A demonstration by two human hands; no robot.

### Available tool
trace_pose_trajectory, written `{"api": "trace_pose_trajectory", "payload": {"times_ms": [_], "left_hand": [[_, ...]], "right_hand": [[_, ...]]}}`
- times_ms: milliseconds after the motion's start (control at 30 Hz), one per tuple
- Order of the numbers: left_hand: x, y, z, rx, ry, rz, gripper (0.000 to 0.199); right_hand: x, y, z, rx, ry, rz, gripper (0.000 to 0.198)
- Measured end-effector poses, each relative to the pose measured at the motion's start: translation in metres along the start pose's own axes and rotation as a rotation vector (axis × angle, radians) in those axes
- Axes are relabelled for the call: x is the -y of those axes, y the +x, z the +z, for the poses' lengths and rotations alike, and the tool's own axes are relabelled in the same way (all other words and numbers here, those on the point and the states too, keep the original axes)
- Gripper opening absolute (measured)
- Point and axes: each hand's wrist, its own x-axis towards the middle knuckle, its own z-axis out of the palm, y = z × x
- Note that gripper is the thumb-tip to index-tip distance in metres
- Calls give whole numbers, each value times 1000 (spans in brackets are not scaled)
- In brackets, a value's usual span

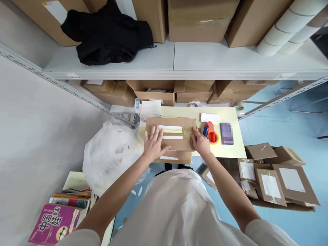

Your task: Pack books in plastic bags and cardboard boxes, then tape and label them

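A closed cardboard box (176, 143) lies on the pale yellow table (230, 150), with white strips and clear tape across its top. My left hand (153, 141) rests flat on the box's left part, fingers spread. At the right end, my right hand (200, 141) presses on the edge, its fingers partly hidden by the hand itself; whether it grips anything is unclear. To the right of that hand lies a red and blue tape dispenser (210, 132) with a roll of yellowish tape. A white slip of paper (209, 118) is just behind it.
A purple, blurred rectangular item (227, 133) lies at the table's right. Shelves with cardboard boxes (202, 24) and black clothing (110, 34) stand ahead. A bulging white plastic bag (110, 153) is on the left, above books (56, 222). Several labelled boxes (271, 184) crowd the right floor.
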Motion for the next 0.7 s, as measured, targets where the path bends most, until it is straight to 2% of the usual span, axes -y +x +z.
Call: {"api": "trace_pose_trajectory", "payload": {"times_ms": [67,133,200,300,367,467,567,700], "left_hand": [[-14,6,0,74,8,119,88],[-20,13,5,107,11,136,96],[-21,16,11,120,14,122,106],[-19,15,19,126,15,98,116],[-20,14,23,132,13,83,116],[-25,16,26,136,5,66,116],[-28,18,28,137,-13,54,117],[-30,17,28,162,-50,23,118]], "right_hand": [[0,2,-1,18,31,7,49],[-8,3,-1,56,112,-14,50],[-26,3,0,70,261,-26,53],[-69,4,3,-55,386,120,54],[-98,6,6,-107,298,234,50],[-124,18,14,11,87,241,40],[-127,36,28,142,-86,243,44],[-116,53,40,202,-182,379,51]]}}
